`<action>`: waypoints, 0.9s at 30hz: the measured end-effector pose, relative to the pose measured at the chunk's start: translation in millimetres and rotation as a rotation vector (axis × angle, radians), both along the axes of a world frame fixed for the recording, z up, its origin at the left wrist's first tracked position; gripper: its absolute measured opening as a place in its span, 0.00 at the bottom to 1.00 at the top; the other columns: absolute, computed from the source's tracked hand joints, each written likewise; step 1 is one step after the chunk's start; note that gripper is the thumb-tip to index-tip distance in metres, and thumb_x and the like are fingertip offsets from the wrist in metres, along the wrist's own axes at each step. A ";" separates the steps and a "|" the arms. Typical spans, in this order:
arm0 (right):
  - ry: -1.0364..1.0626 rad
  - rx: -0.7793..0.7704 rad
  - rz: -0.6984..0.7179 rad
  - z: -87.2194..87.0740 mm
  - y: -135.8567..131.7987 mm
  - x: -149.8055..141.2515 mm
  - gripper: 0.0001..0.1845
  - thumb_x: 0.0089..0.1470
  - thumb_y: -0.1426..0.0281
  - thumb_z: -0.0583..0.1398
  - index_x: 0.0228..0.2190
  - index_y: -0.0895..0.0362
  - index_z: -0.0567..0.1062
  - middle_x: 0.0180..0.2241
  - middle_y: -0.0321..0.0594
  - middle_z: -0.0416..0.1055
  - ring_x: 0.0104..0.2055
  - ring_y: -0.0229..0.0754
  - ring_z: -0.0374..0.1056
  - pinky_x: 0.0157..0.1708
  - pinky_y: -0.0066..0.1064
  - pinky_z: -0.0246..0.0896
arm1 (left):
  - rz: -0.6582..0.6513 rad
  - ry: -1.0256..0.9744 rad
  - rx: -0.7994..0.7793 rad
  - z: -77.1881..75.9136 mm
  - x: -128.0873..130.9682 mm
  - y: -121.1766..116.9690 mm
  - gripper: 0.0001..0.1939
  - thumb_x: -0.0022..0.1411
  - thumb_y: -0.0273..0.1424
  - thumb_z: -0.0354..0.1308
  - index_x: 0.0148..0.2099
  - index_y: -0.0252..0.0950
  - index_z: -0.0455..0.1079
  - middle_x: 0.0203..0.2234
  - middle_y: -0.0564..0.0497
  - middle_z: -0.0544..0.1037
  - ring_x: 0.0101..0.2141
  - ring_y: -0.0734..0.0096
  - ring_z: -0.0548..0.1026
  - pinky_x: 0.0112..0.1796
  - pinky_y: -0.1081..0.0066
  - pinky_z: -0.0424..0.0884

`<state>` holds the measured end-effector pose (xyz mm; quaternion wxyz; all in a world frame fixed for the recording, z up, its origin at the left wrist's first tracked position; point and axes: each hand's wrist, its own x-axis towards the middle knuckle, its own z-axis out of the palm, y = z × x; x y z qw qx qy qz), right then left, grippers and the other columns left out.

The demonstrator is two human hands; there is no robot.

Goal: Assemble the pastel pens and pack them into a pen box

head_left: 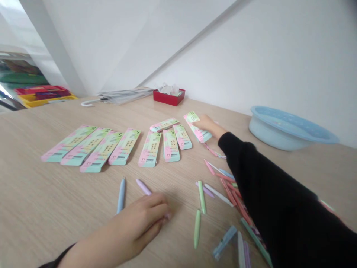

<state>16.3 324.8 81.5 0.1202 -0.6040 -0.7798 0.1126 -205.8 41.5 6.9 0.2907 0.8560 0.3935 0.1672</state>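
In the head view my left hand [147,219] is low on the table, its fingers curled around a light purple pen [143,186]. One end of that pen sticks out past the knuckles; a purple bit shows at the fingertips. Just left of this hand lies a blue pen [121,195]. My right hand [206,124] reaches far forward, pinching a flat pastel pen box [192,118] marked 5. Left of it, several matching boxes [150,150] lie in a loose row. Pastel pens [197,229] are scattered between my arms, and my right sleeve hides part of a pile of red pens [230,191].
A light blue plastic basin [279,130] stands at the right by the wall. Toward the back are a red tray [169,98] holding clear plastic wrappings and a folded transparent umbrella [122,96]. Red and yellow bins [44,95] are at the far left.
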 end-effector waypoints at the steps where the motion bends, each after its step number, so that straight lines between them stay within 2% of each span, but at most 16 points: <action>1: -0.027 -0.012 0.030 14.8 -7.3 5.2 0.16 0.63 0.65 0.63 0.48 0.62 0.77 0.47 0.49 0.76 0.45 0.48 0.74 0.45 0.42 0.71 | 0.032 0.010 0.045 2.6 -1.9 0.8 0.14 0.71 0.26 0.44 0.49 0.39 0.70 0.44 0.45 0.75 0.42 0.62 0.76 0.45 0.63 0.75; 2: -0.050 -0.029 0.079 28.8 -17.0 11.0 0.14 0.61 0.66 0.64 0.44 0.64 0.79 0.43 0.50 0.78 0.43 0.49 0.75 0.43 0.39 0.70 | 0.079 0.016 0.111 5.3 -3.8 1.1 0.15 0.71 0.25 0.45 0.54 0.40 0.68 0.47 0.44 0.74 0.45 0.62 0.75 0.47 0.61 0.75; 4: -0.079 -0.084 0.208 51.1 -44.6 21.6 0.12 0.56 0.65 0.67 0.39 0.60 0.82 0.36 0.44 0.81 0.37 0.47 0.74 0.37 0.34 0.66 | 0.208 0.028 0.296 11.3 -5.5 -0.4 0.21 0.72 0.26 0.47 0.65 0.42 0.58 0.55 0.40 0.69 0.53 0.57 0.72 0.53 0.56 0.72; 5: -0.095 -0.115 0.297 58.0 -62.8 25.2 0.13 0.51 0.64 0.70 0.38 0.57 0.83 0.35 0.40 0.81 0.35 0.46 0.74 0.34 0.32 0.64 | 0.267 0.040 0.398 14.4 -4.1 -2.4 0.25 0.72 0.29 0.51 0.68 0.42 0.53 0.58 0.38 0.66 0.57 0.54 0.69 0.55 0.53 0.70; 6: -0.136 -0.142 0.449 61.7 -84.0 27.3 0.15 0.50 0.61 0.70 0.38 0.56 0.84 0.34 0.39 0.81 0.33 0.45 0.73 0.31 0.32 0.62 | 0.312 0.061 0.475 17.4 -0.8 -5.4 0.30 0.71 0.33 0.55 0.70 0.42 0.49 0.62 0.36 0.63 0.61 0.49 0.66 0.57 0.50 0.67; 8: -0.134 -0.225 0.659 60.4 -133.0 26.3 0.14 0.50 0.61 0.68 0.38 0.54 0.84 0.33 0.38 0.82 0.32 0.44 0.74 0.30 0.31 0.61 | 0.341 0.111 0.608 22.0 11.8 -14.0 0.40 0.68 0.40 0.60 0.73 0.41 0.43 0.66 0.32 0.58 0.66 0.41 0.59 0.60 0.43 0.61; 10: -0.137 -0.292 0.807 51.3 -184.0 20.3 0.10 0.51 0.67 0.66 0.37 0.50 0.84 0.34 0.36 0.82 0.32 0.44 0.73 0.31 0.32 0.62 | 0.305 0.156 0.656 23.5 30.1 -25.3 0.46 0.64 0.46 0.62 0.74 0.40 0.41 0.68 0.29 0.57 0.68 0.34 0.55 0.61 0.40 0.56; 12: -0.123 -0.259 0.878 40.9 -226.6 13.4 0.12 0.48 0.75 0.64 0.35 0.50 0.84 0.31 0.37 0.82 0.31 0.44 0.73 0.33 0.33 0.62 | 0.252 0.168 0.588 21.1 48.2 -38.1 0.47 0.65 0.45 0.61 0.74 0.36 0.39 0.64 0.29 0.66 0.65 0.36 0.62 0.60 0.40 0.56; 14: -0.155 -0.237 0.863 34.8 -253.2 9.9 0.13 0.47 0.76 0.63 0.34 0.50 0.84 0.33 0.40 0.82 0.33 0.47 0.74 0.35 0.36 0.63 | 0.245 0.139 0.533 16.7 59.9 -51.5 0.46 0.66 0.42 0.58 0.74 0.31 0.38 0.56 0.30 0.74 0.54 0.41 0.74 0.55 0.43 0.65; 16: -0.119 -0.215 0.847 35.0 -261.6 11.7 0.09 0.52 0.71 0.63 0.33 0.51 0.83 0.34 0.41 0.82 0.34 0.47 0.74 0.35 0.37 0.62 | 0.288 0.136 0.514 12.6 60.7 -65.4 0.43 0.65 0.39 0.57 0.72 0.28 0.41 0.49 0.33 0.78 0.44 0.44 0.79 0.45 0.48 0.72; 18: 0.024 -0.130 0.795 38.6 -255.7 17.3 0.11 0.58 0.64 0.60 0.33 0.52 0.83 0.34 0.40 0.81 0.35 0.46 0.73 0.35 0.36 0.61 | 0.392 0.147 0.481 10.2 50.0 -80.6 0.38 0.62 0.37 0.58 0.69 0.31 0.49 0.46 0.36 0.79 0.40 0.46 0.79 0.36 0.55 0.74; 20: 0.165 -0.024 0.660 39.9 -242.5 22.7 0.16 0.61 0.59 0.57 0.33 0.53 0.82 0.33 0.40 0.80 0.34 0.45 0.72 0.34 0.35 0.60 | 0.580 0.100 0.394 8.8 30.6 -97.1 0.34 0.60 0.40 0.60 0.64 0.35 0.54 0.43 0.40 0.79 0.36 0.50 0.79 0.33 0.58 0.73; 21: 0.205 -0.001 0.582 37.8 -235.3 23.9 0.18 0.62 0.59 0.55 0.34 0.54 0.81 0.33 0.40 0.79 0.33 0.44 0.72 0.32 0.34 0.60 | 0.714 0.049 0.336 7.9 19.2 -105.6 0.33 0.59 0.41 0.61 0.62 0.37 0.56 0.41 0.42 0.79 0.35 0.52 0.79 0.32 0.59 0.73; 23: 0.216 -0.064 0.491 27.3 -224.2 21.3 0.17 0.63 0.61 0.54 0.33 0.56 0.79 0.31 0.41 0.78 0.29 0.42 0.70 0.29 0.33 0.58 | 0.960 -0.161 0.186 4.4 -3.3 -122.1 0.29 0.61 0.44 0.61 0.59 0.40 0.56 0.43 0.43 0.78 0.37 0.55 0.78 0.35 0.61 0.73; 25: 0.149 -0.159 0.520 10.0 -220.7 11.0 0.13 0.61 0.67 0.55 0.33 0.58 0.79 0.31 0.41 0.79 0.31 0.42 0.71 0.32 0.33 0.60 | 1.035 -0.392 -0.011 -1.8 -21.6 -136.3 0.28 0.62 0.45 0.60 0.58 0.41 0.54 0.41 0.45 0.77 0.37 0.57 0.78 0.33 0.63 0.73; 27: 0.130 -0.168 0.536 -10.0 -224.7 -5.1 0.12 0.60 0.70 0.56 0.32 0.59 0.80 0.31 0.42 0.79 0.33 0.43 0.72 0.34 0.33 0.60 | 1.030 -0.462 -0.114 -10.6 -34.8 -148.0 0.29 0.64 0.45 0.57 0.59 0.41 0.51 0.41 0.45 0.76 0.35 0.59 0.77 0.30 0.65 0.72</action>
